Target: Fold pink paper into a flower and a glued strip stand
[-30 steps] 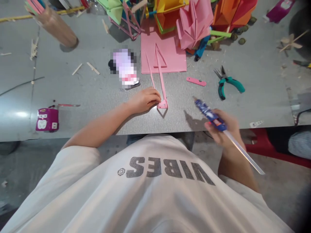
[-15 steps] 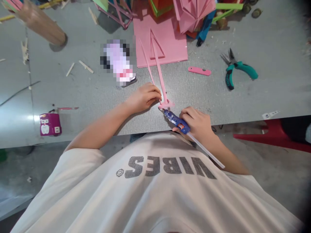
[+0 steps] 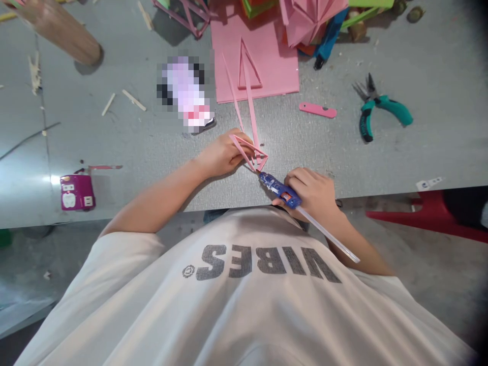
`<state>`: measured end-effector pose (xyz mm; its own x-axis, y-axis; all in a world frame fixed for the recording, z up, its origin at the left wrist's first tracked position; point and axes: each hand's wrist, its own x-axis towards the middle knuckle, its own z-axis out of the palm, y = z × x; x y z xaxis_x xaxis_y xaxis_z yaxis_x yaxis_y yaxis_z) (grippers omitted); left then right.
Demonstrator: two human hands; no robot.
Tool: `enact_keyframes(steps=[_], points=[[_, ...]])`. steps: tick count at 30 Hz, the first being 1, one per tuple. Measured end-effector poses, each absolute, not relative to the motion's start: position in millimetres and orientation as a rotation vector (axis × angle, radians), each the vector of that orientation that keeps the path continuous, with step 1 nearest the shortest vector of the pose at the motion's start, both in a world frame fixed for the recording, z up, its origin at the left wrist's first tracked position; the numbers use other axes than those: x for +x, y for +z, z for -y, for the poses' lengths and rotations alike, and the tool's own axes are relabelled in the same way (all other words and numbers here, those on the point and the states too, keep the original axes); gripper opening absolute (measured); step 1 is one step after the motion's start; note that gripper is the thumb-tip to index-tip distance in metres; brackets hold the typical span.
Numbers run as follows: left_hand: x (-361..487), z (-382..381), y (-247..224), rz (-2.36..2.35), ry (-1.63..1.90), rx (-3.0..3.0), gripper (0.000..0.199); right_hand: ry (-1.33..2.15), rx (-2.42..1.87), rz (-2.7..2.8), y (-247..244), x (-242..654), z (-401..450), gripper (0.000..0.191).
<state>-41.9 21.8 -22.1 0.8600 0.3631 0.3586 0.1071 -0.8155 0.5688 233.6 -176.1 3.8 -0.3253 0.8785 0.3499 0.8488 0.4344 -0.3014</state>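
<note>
My left hand [image 3: 224, 152] is closed on a small pink triangular frame [image 3: 262, 163] of thin strips, tilted up off the table. In my right hand [image 3: 314, 190] is a blue hot glue gun [image 3: 280, 189], with a clear glue stick [image 3: 331, 236] poking out of its back. The gun's nozzle meets the frame at its near corner, or comes very close; I cannot tell which. Beyond my left hand run two long pink strips [image 3: 252, 109], reaching onto a pink sheet [image 3: 282, 76]. Another pink triangular frame [image 3: 250, 87] lies flat on that sheet.
A blurred-out phone [image 3: 186, 94] lies left of the sheet. To the right are a pink folding cutter [image 3: 317, 110] and green-handled pliers [image 3: 385, 108]. A purple socket box [image 3: 77, 192] sits by the near left edge, a brown cylinder [image 3: 63, 35] farther back. Pink folded pieces [image 3: 310, 20] crowd the far side.
The small pink frame has turned upward in my left hand, so its triangular outline now shows. The glue gun stays at its corner. The view has shifted slightly.
</note>
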Motion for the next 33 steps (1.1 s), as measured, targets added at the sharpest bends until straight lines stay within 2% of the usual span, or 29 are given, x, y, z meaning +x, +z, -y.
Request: enact_keyframes(steps=[10,15,21,28,33], points=[[-41,-3,-13,-0.350,0.773,2.471,0.029,0.055,-1.453,2.225,0,237,184,0.039],[-42,11,1,-0.294,0.762,2.404,0.018,0.038,-1.475,2.229,-3,234,185,0.044],[-44,19,1,-0.287,0.754,2.411,0.040,0.013,-1.459,2.222,-3,233,186,0.042],[-41,23,8,-0.312,0.742,2.307,0.046,0.009,-1.469,2.171,-3,234,186,0.040],[-41,28,16,-0.391,0.720,2.191,0.062,0.095,-1.575,2.141,-2,228,184,0.050]])
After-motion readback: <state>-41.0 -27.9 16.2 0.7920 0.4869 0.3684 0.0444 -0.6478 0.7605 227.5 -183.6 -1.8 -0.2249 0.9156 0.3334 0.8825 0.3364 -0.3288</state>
